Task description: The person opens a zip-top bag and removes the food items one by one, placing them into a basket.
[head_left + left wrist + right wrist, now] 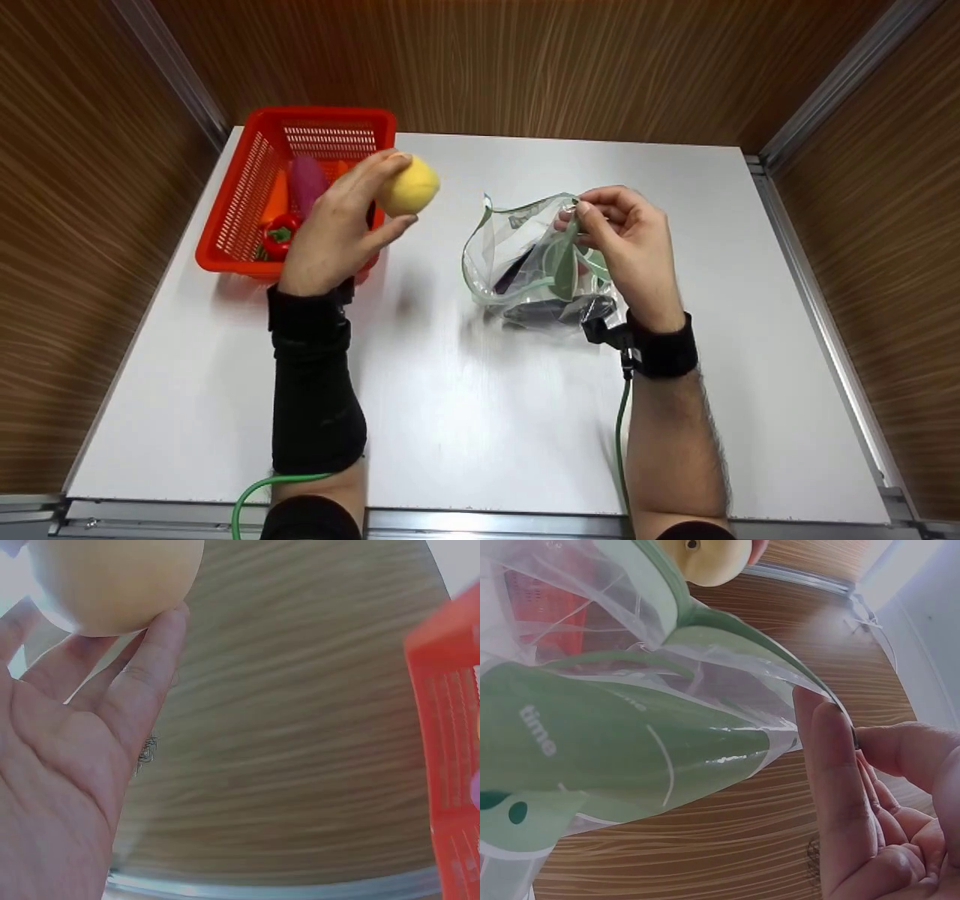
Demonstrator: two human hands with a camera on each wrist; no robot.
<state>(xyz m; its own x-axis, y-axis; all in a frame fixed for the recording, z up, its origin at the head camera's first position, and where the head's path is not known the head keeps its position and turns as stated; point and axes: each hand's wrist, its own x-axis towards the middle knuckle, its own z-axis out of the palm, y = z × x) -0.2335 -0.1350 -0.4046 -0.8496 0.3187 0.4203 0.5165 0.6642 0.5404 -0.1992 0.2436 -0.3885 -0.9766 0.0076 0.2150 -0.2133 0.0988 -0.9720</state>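
My left hand (334,221) pinches a smooth, rounded yellow fruit (409,187) between thumb and fingertips, raised beside the red basket's right rim. The same fruit (116,585) fills the top of the left wrist view; its exact kind is unclear. With thumb and index finger, my right hand (626,240) grips the upper right edge of a clear plastic bag (491,247) with green trim. The bag's mouth gapes toward the left. Dark items (551,311) lie inside it, partly hidden by the film. Green print (630,735) covers one side in the right wrist view.
A red plastic basket (292,114) stands at the back left of the white table (480,420). It holds a red pepper (279,234), a purple eggplant-shaped item (307,184) and orange items (276,199). Wood-patterned panels (540,67) enclose the back and sides.
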